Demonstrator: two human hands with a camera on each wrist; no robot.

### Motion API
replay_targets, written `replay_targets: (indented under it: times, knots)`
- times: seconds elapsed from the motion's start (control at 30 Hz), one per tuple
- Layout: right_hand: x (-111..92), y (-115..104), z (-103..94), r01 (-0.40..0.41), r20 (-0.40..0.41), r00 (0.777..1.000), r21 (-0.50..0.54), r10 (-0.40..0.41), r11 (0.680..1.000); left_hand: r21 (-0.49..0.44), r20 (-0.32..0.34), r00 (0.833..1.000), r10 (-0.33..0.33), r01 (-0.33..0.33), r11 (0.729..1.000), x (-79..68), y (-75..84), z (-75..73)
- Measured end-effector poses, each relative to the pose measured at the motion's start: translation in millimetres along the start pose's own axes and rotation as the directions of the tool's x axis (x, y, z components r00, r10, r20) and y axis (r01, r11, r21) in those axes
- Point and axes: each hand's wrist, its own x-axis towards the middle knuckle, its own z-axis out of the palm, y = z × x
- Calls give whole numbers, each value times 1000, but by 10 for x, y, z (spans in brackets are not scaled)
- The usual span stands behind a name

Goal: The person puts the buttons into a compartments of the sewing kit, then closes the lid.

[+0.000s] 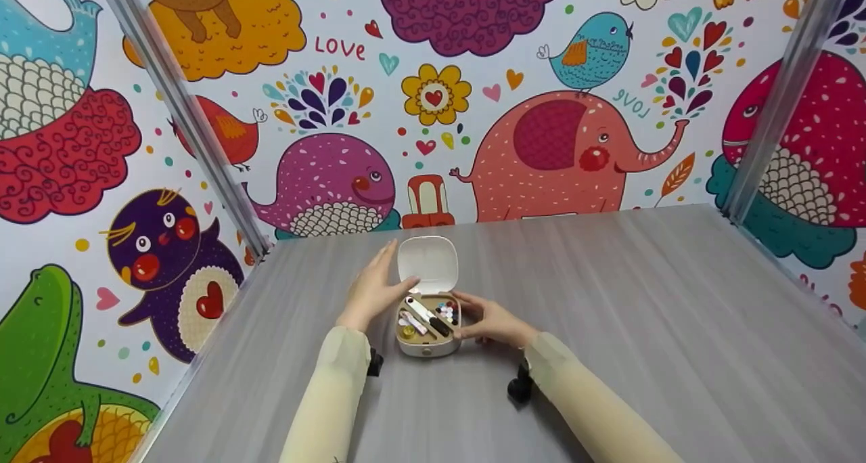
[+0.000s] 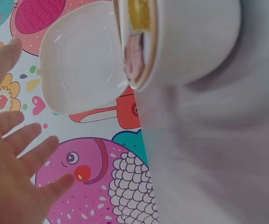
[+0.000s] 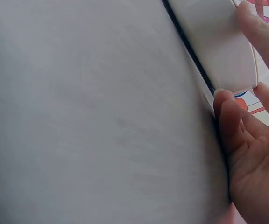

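Note:
A small white storage box (image 1: 427, 348) stands on the table with its hinged lid (image 1: 428, 263) raised. Inside lie a slim white-and-black tool (image 1: 426, 314) along the middle divider, several small coloured pieces (image 1: 447, 312) at the right, and a small yellow item (image 1: 408, 331) with a pinkish one (image 1: 414, 321) at the left. My left hand (image 1: 372, 287) is beside the lid, its fingers spread and apart from the box in the left wrist view. With thumb at the side rim and fingers round the back corner, my right hand (image 1: 494, 324) holds the box's right side.
The grey wood-grain table (image 1: 609, 300) extends around the box on all sides. Behind it rises a wall panel (image 1: 433, 158) printed with cartoon animals. Metal posts (image 1: 183, 111) stand at the table's back corners.

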Motion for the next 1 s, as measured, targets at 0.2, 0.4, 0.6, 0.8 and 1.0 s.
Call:
replay_targets:
  times: [0.2, 0.4, 0.6, 0.8, 1.0]
  knots:
    - [-2, 27, 10, 3, -4, 1000, 11, -2, 1000, 19, 17, 1000, -16, 15, 1000, 64, 17, 16]
    - [0, 13, 19, -2, -16, 1000, -26, 2, 1000, 19, 37, 999, -30, 29, 999, 125, 0, 42]
    - [14, -11, 1, -10, 3, 1000, -1, 10, 1000, -9, 50, 998, -37, 37, 999, 159, 1, 61]
    - [30, -19, -3, -12, -1, 1000, -32, 12, 999, -18, 64, 997, -40, 41, 999, 187, -15, 99]
    - [14, -17, -14, -26, 5, 1000, -12, 26, 1000, -28, 75, 997, -27, 29, 999, 199, -20, 134]
